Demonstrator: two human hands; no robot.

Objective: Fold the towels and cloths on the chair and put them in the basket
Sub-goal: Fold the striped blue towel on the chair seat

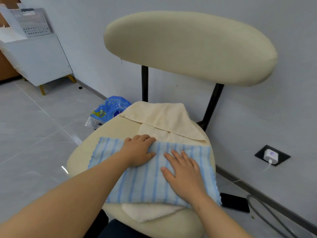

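A blue-and-white striped towel (147, 182) lies spread across the seat of a cream chair (82, 157). It covers part of a cream towel (164, 117) whose far end is folded over at the back of the seat; a white edge of cloth (151, 212) shows under its near side. My left hand (139, 150) rests on the striped towel's far edge, fingers bent over the fold. My right hand (183, 172) lies flat on the towel with fingers straight. A white perforated basket (32, 23) stands on a cabinet at the far left.
The chair's backrest (188, 47) stands against a grey wall. A blue plastic package (109, 109) lies on the floor left of the chair. A black phone (235, 201), a grey cable and a floor socket with a white charger (271, 155) are at the right.
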